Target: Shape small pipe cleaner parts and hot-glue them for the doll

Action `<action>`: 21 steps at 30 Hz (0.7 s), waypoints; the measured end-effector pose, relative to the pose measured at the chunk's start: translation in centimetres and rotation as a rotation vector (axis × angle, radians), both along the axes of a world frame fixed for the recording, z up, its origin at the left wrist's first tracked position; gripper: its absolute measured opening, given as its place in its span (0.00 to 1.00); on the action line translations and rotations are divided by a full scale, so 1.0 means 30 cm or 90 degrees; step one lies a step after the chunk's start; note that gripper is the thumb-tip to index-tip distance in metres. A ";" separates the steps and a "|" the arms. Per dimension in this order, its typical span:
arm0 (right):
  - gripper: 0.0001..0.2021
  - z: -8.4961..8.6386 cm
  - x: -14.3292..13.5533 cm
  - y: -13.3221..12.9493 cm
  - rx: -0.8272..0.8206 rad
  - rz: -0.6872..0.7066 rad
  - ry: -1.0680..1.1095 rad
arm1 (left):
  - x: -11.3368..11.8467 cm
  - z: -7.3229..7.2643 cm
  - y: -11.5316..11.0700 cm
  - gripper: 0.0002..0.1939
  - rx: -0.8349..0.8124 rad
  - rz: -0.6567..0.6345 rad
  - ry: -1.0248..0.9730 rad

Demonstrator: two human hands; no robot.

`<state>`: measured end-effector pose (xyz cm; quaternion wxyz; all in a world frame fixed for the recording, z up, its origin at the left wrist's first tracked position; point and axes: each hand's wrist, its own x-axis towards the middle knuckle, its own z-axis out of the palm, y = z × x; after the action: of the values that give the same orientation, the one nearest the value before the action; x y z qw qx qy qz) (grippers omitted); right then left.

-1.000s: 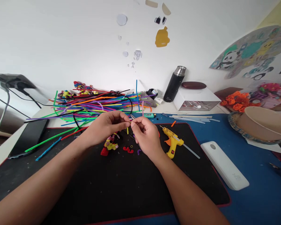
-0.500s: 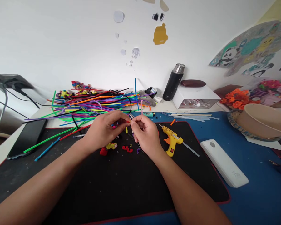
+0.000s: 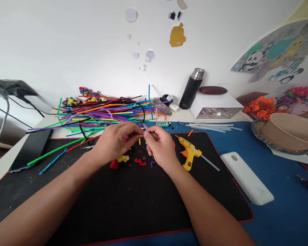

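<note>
My left hand (image 3: 118,140) and my right hand (image 3: 160,145) meet above the black mat (image 3: 133,201), fingertips pinched together. Whatever is between them is too small and covered to make out. A pointed metal tip (image 3: 145,126) shows just behind the fingers; I cannot tell whether a hand holds it. Below the hands lie a yellow fuzzy figure (image 3: 122,159) with a red piece (image 3: 114,164), a curled red pipe cleaner piece (image 3: 140,162), a small yellow ring (image 3: 144,158) and a purple curl (image 3: 152,164). A yellow glue gun (image 3: 190,153) rests right of my right hand.
Many coloured pipe cleaners (image 3: 105,112) are heaped at the back left. Behind stand a black thermos (image 3: 191,90) and a white box (image 3: 218,106). Glue sticks (image 3: 210,126) lie near it. A white power bank (image 3: 247,177) and a bowl (image 3: 287,131) are at the right.
The whole scene has shifted slightly to the right in view. Both hands stay pinched together at the same place; a speck of red between the fingertips no longer shows clearly.
</note>
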<state>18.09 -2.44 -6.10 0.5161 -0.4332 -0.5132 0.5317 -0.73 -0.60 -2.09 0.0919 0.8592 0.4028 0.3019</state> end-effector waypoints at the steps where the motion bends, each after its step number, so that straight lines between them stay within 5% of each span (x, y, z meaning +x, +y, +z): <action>1: 0.10 -0.001 0.000 0.002 -0.004 0.001 0.002 | 0.001 0.000 0.000 0.11 0.001 -0.001 0.004; 21: 0.10 -0.015 -0.002 0.010 -0.070 0.040 0.034 | 0.003 -0.020 0.006 0.09 0.080 -0.045 0.037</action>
<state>18.04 -2.15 -6.57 0.4879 -0.4303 -0.4829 0.5862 -0.64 -0.43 -2.70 0.0367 0.8852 0.3552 0.2983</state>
